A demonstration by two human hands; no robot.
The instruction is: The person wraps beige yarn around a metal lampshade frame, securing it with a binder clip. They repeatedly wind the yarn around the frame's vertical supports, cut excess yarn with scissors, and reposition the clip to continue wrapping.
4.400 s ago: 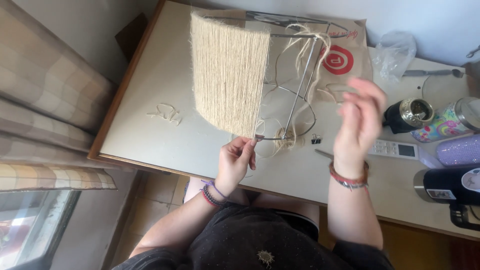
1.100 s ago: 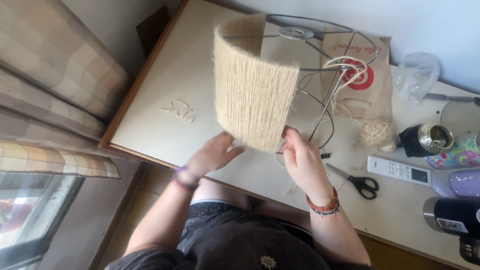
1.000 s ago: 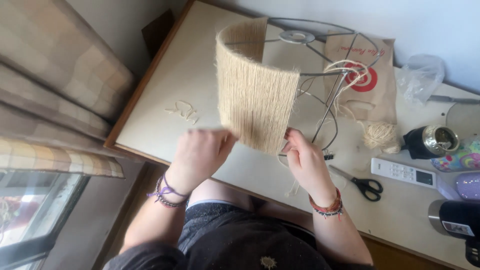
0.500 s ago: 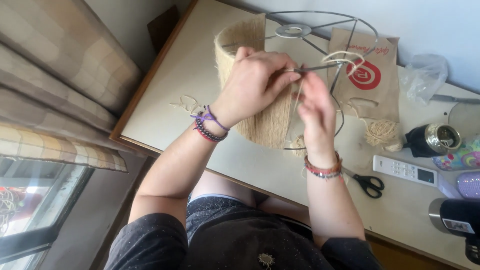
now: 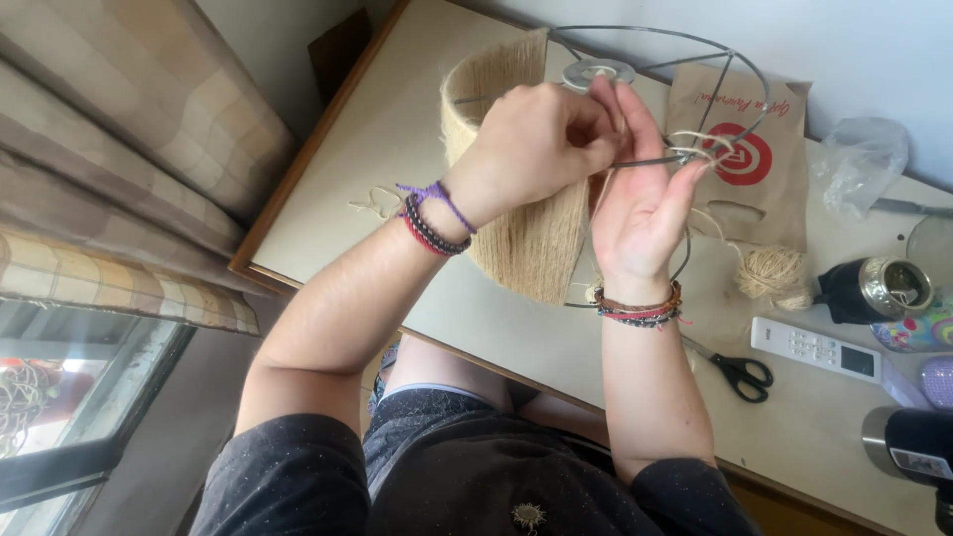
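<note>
Left hand (image 5: 536, 134) was closed in a pinch on a strand of pale jute twine (image 5: 695, 149) against the round grey wire lampshade frame (image 5: 660, 35), which was stood near the far middle of the pale wooden-edged table (image 5: 367, 169). At three o'clock of that hand, the right hand (image 5: 640, 203) was held open, palm up, fingers spread beneath the same strand where it was looped at a wire strut. Roughly half of the frame, at nine o'clock of the hands, was already covered in tightly wound twine. The frame was judged light and stiff yet springy, best steadied by a bare strut or the centre ring rather than by the wound part, which could be shifted out of line. The twine was judged soft, rough and unlikely to slip, and best gripped close to the wire. A loose ball of twine (image 5: 769, 273) lay at four o'clock, with black-handled scissors (image 5: 740, 372) and a white remote control (image 5: 814, 347) beyond it, and a brown paper bag (image 5: 759, 194) under the frame.
</note>
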